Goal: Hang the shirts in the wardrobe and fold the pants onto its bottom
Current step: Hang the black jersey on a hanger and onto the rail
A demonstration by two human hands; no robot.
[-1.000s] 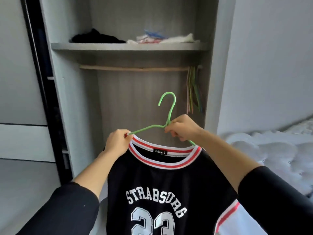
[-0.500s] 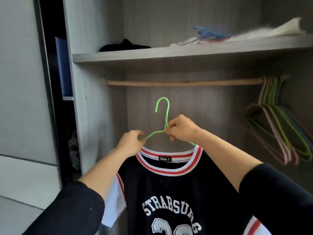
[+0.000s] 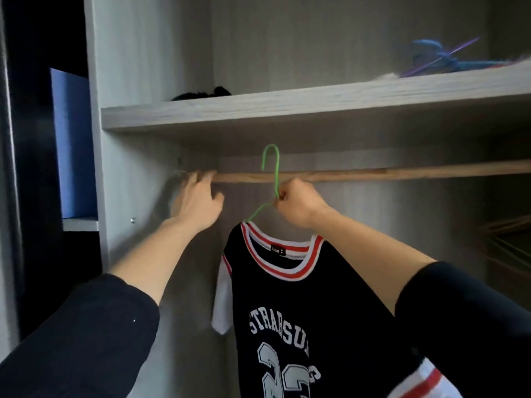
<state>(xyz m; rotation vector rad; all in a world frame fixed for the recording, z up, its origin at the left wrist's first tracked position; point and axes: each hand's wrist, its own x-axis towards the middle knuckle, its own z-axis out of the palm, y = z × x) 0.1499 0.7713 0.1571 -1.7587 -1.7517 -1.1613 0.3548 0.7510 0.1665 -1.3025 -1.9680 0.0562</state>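
Head camera looked up into the wardrobe point(image 3: 129, 67), where the right hand point(image 3: 296, 205) was clamped tight on the green hanger point(image 3: 276, 179) at the base of its stem, fingers curled round the wire. The black shirt point(image 3: 287, 297) hung from that hanger below the fist, collar just under the knuckles, chest lettering facing the person. The wooden rod point(image 3: 373, 174) ran left to right under the shelf point(image 3: 287, 107). The hanger's stem stood upright straight above the right hand and crossed in front of the rod, so the curve of the hook sat above the rod and below the shelf, its tip bending down to the left. The hook was not yet over the rod. By my reading the hanger lay broadly along the rod rather than across it, so the coming move would call for a turn of the wrist, a push away from the person and a small drop to seat the hook. The left hand point(image 3: 198, 199) was to the left of the shirt and held nothing; its fingers were stretched out onto the rod's left end beside the side panel, thumb apart below, though blur hid how firmly they pressed. The right hand was plainly the one carrying the load, and the rod was bare beside it on both sides.
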